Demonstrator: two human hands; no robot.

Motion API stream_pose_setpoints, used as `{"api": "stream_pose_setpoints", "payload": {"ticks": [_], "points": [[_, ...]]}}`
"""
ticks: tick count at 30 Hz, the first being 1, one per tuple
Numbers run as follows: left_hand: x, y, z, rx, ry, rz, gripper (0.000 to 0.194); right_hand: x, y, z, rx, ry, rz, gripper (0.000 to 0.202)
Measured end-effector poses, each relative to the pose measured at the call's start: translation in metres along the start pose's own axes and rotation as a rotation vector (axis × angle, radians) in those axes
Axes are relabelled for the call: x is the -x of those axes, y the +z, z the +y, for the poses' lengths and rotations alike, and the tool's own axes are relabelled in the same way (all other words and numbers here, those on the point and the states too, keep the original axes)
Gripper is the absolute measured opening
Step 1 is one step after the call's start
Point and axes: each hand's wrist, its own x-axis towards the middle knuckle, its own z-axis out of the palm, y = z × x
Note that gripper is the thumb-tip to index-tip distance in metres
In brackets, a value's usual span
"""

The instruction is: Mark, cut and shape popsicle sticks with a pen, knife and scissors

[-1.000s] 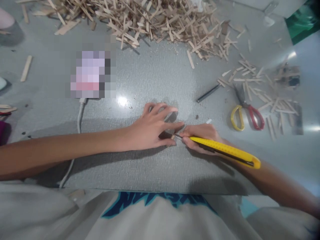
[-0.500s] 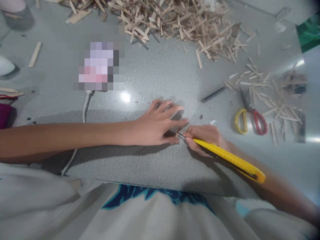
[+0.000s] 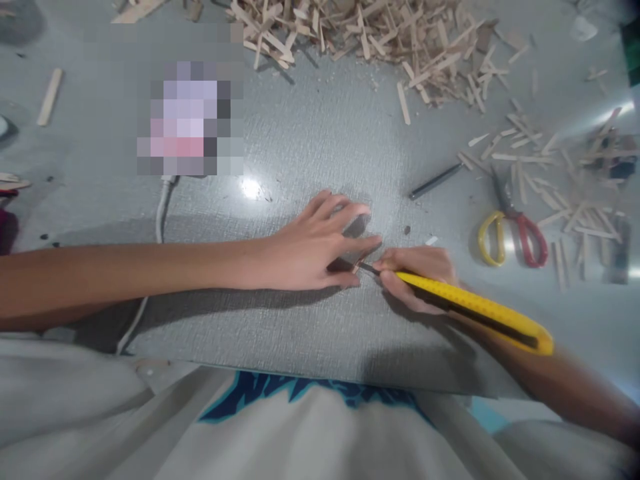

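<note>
1. While the left hand (image 3: 323, 250) lies palm down around the middle of the table (image 3: 280, 327), a little in from the near edge, the head view shows its thumb and forefinger part-way apart, with a small wooden piece (image 3: 358, 265) held between their tips. The other three fingers are spread and slightly curled. Whether the piece is pinched or only pinned to the surface is too small to make out.

2. Facing it, the right hand (image 3: 420, 270) is curled snugly round the front of a yellow cutter (image 3: 480, 305), whose body slants back towards the table's near right corner. The slim blade (image 3: 369, 268) points left and appears to meet the piece.

3. From this, the step in hand looks like cutting or shaving that piece. The next move would call for a steady hold from the left thumb and forefinger, a short controlled stroke, and fingertips kept out of the blade's line, as they sit very near it.

4. Towards the far edge rests a heap of wooden sticks (image 3: 345, 27). Towards the right edge, scissors (image 3: 510, 212) with one yellow and one red handle lie beside scattered sticks (image 3: 525, 158), near a dark pen-like rod (image 3: 436, 181).

5. On the left side, a white cable (image 3: 163, 210) runs from a pixelated object (image 3: 185, 113), under the left arm (image 3: 225, 263), to the near edge.
</note>
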Motion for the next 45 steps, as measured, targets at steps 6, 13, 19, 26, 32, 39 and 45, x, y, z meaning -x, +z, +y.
{"api": "stream_pose_setpoints", "payload": {"ticks": [6,13,19,26,32,39,45], "points": [[0.0,0.002,-0.001,-0.011,0.003,0.006,0.055,0.0,0.0,-0.003,-0.044,-0.009,0.054,0.014],[-0.001,0.003,-0.002,0.014,-0.006,-0.003,0.056,-0.004,0.0,-0.003,-0.04,-0.002,0.05,0.014],[0.0,0.002,-0.002,0.041,-0.009,-0.004,0.056,-0.006,0.001,-0.003,0.002,-0.084,0.048,0.018],[0.003,0.007,-0.001,0.003,0.01,0.023,0.052,-0.009,0.002,-0.004,-0.03,-0.099,0.001,0.02],[0.0,0.005,-0.001,-0.034,0.001,0.019,0.055,-0.009,-0.001,-0.005,-0.071,-0.077,-0.03,0.026],[0.0,0.004,-0.001,-0.036,-0.003,0.024,0.053,-0.012,-0.006,-0.007,-0.047,-0.061,-0.076,0.021],[0.001,0.004,0.001,-0.029,-0.014,0.006,0.058,-0.007,-0.004,0.0,-0.071,-0.034,-0.041,0.014]]}}
